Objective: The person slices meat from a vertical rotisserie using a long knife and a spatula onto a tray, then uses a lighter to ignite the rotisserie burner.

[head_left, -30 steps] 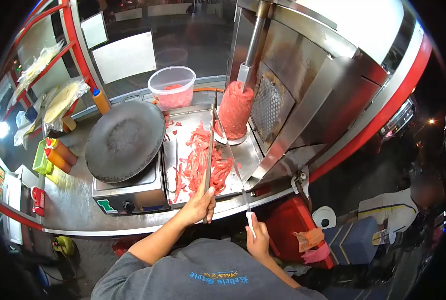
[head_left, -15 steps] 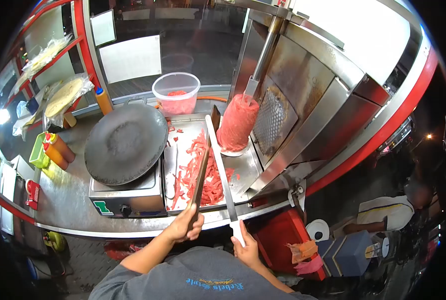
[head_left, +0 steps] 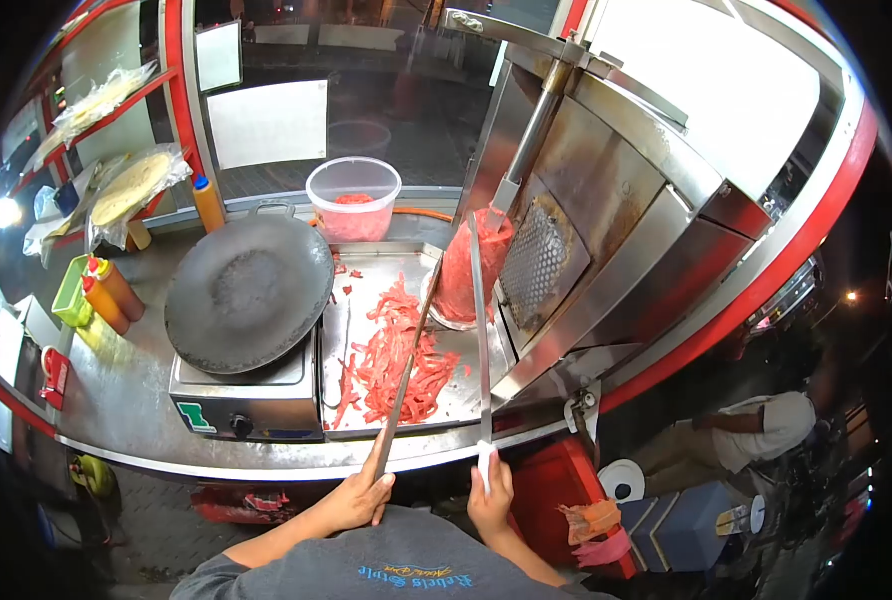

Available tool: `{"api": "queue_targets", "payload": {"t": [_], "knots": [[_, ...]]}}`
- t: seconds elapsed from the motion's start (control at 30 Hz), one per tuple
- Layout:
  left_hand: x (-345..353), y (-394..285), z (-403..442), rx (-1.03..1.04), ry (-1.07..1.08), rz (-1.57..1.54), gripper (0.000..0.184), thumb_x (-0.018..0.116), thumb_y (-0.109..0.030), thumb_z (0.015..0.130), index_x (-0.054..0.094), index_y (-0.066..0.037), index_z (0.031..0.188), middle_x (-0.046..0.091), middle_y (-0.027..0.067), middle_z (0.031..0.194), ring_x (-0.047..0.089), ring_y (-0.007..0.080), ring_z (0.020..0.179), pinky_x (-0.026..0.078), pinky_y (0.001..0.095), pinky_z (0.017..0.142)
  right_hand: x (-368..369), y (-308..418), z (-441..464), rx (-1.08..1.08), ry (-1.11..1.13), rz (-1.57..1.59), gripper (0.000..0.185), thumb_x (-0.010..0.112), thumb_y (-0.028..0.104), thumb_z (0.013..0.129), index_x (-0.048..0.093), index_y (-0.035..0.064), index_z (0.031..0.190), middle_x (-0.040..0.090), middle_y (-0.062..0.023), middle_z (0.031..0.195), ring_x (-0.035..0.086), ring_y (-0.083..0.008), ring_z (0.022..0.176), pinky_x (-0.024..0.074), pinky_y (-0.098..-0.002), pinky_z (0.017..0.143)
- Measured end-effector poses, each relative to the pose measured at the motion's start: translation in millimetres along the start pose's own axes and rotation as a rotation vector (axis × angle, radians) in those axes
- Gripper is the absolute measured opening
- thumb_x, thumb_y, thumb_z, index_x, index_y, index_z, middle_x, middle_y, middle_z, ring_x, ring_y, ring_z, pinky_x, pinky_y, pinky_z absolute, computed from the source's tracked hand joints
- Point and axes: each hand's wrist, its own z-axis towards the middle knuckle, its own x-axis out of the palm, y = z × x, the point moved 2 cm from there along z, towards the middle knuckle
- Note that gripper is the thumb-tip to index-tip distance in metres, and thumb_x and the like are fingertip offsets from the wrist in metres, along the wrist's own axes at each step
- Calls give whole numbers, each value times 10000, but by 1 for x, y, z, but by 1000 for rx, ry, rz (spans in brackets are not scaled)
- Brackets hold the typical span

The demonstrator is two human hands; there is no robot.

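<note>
Head view: we locate the meat cone (head_left: 458,275) on its spit (head_left: 541,130), right of the tray's heap and beside the burner (head_left: 543,262). Our right hand (head_left: 491,500) is wrapped round the white handle of the knife (head_left: 483,350); its blade crosses before the cone, contact uncertain. Our left hand (head_left: 358,500) is wrapped round the flat tool (head_left: 409,370), tip near the cone's lower side. For clean slices, we judge it best to hold the edge nearly parallel to the surface, stroke evenly and keep fingers behind both edges.

Containers: the tray (head_left: 384,262) holds loose red strips (head_left: 381,370). The clear tub (head_left: 354,178) holds red meat in its lower part. We cannot tell what the green basket (head_left: 69,290) holds.
</note>
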Motion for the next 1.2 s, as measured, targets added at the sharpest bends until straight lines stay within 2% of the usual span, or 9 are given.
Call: {"api": "queue_targets", "payload": {"t": [0.2,0.4,0.6,0.83,1.03,1.1,1.13,1.17,1.2], "knots": [[8,-5,15,4,-36,29,833,426,-290,1175,-210,-167,1699,561,99,763,605,215,554,556,379,566,25,4,74,-7,40,32,592,694,-1,1009,509,-9,1572,671,-237,1063,671,-358,893,552,-400,815],[3,-21,34,66,-86,108,839,426,-291,1173,-218,-158,1694,568,105,752,618,217,545,557,379,552,-4,-11,-36,53,73,-84,575,728,19,984,561,0,1533,671,-259,1160,690,-418,994,577,-449,861],[8,-18,49,47,-116,86,886,472,-283,1156,-220,-126,1686,632,140,700,664,261,540,571,412,549,19,10,63,66,113,-105,561,691,61,1019,548,37,1560,654,-243,1110,668,-416,950,568,-456,842],[-4,-36,63,133,-93,-18,853,423,-323,1176,-237,-140,1685,495,55,678,602,200,511,558,354,515,-26,8,-35,68,175,-151,613,681,23,1010,494,19,1594,672,-255,1131,674,-412,947,559,-454,831],[1,-38,86,203,25,-452,712,331,-466,1187,-127,-320,1711,449,17,789,486,114,519,518,299,491,-2,48,83,136,291,-113,640,650,61,1024,458,95,1634,612,-230,996,638,-425,893,537,-469,815],[0,-40,95,184,116,-685,667,350,-541,1169,-64,-432,1680,457,2,814,454,78,511,496,285,481,-2,61,96,200,349,-105,675,646,55,1020,425,113,1656,650,-244,1079,666,-412,941,547,-447,841],[-1,-39,94,137,132,-843,628,353,-537,1170,24,-394,1685,455,0,791,442,84,511,481,282,495,-1,64,94,179,335,-64,681,646,54,1023,415,108,1661,671,-248,1122,689,-384,962,551,-433,851],[-2,-39,89,91,112,-847,393,328,-600,1153,282,-248,1322,417,-21,719,410,75,467,453,270,469,-1,62,81,328,369,43,680,646,53,1026,410,95,1662,682,-243,1137,695,-353,969,551,-417,859],[-5,-40,84,62,100,-828,462,311,-646,1137,368,-191,1080,382,-36,663,386,70,437,431,263,452,-6,58,55,472,399,150,679,646,51,1029,405,81,1663,692,-238,1152,701,-322,976,551,-401,866]]}}
